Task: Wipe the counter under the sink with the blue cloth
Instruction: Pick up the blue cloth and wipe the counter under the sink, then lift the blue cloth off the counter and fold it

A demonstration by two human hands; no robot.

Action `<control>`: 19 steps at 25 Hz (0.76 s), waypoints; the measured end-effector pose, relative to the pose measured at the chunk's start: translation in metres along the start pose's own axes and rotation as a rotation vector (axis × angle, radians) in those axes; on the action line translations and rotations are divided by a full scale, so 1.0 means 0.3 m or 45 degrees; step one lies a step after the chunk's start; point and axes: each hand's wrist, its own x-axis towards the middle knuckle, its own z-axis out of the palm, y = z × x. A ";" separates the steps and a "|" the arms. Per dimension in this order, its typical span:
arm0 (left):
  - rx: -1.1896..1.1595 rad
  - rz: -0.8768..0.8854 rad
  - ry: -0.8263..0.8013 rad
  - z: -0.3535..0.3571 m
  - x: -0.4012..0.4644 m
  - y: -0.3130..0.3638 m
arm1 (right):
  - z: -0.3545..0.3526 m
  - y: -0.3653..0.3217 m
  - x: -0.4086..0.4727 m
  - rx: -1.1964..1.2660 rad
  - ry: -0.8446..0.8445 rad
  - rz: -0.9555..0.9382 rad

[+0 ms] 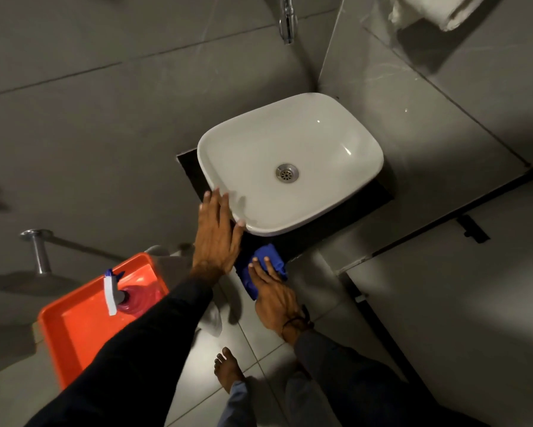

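A white basin (293, 161) sits on a dark counter (320, 229) in the corner. My left hand (217, 238) lies flat with fingers spread against the basin's near-left rim, holding nothing. My right hand (272, 295) presses the blue cloth (266, 266) onto the counter's front edge just below the basin. Part of the cloth is hidden under my fingers.
An orange tub (83, 322) with a spray bottle (126, 298) in it stands at the left. A chrome tap (288, 23) juts from the wall above the basin. White towels (428, 9) hang at top right. My bare foot (228, 369) stands on the tiled floor.
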 end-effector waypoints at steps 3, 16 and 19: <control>-0.280 -0.406 -0.007 0.052 -0.177 -0.030 | -0.025 0.008 0.026 0.117 0.089 0.068; -1.233 -1.368 -0.186 0.166 -0.338 0.030 | -0.043 0.105 0.081 1.056 0.140 1.153; -1.317 -1.408 -0.334 0.120 -0.414 0.032 | -0.024 0.088 0.039 1.046 -0.086 1.087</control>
